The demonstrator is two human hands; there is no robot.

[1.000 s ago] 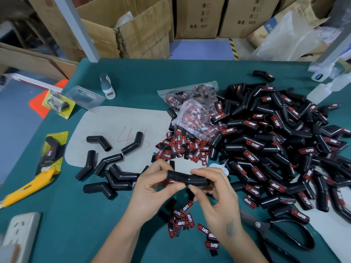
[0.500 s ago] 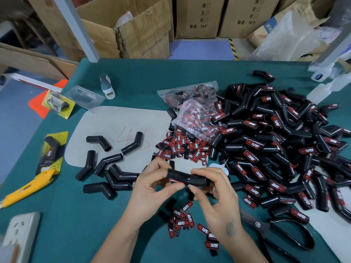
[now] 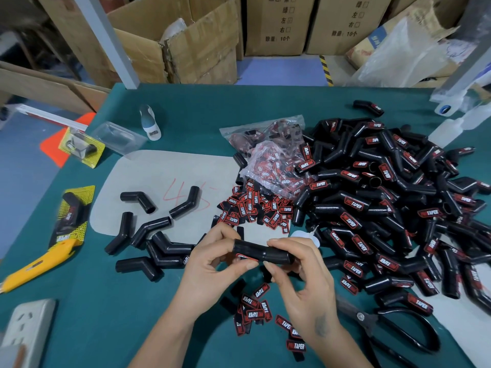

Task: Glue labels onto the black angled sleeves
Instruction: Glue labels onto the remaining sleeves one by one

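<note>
Both hands hold one black angled sleeve (image 3: pixel 261 251) above the green table near its front. My left hand (image 3: pixel 212 272) pinches its left end, where a red-edged label shows under the sleeve at the thumb. My right hand (image 3: pixel 305 288) grips its right end. Several bare sleeves (image 3: pixel 159 243) lie to the left. A big heap of labelled sleeves (image 3: pixel 385 208) fills the right side. Loose red and black labels (image 3: pixel 255 208) lie behind the hands, and more loose labels (image 3: pixel 259 312) lie under them.
A clear bag of labels (image 3: pixel 273 160) leans on the heap. Black scissors (image 3: pixel 393 333) lie at the front right, a yellow utility knife (image 3: pixel 34 266) and a white power strip (image 3: pixel 29 328) at the left. A squeeze bottle (image 3: pixel 449 131) stands at the far right, cardboard boxes (image 3: pixel 186 41) behind.
</note>
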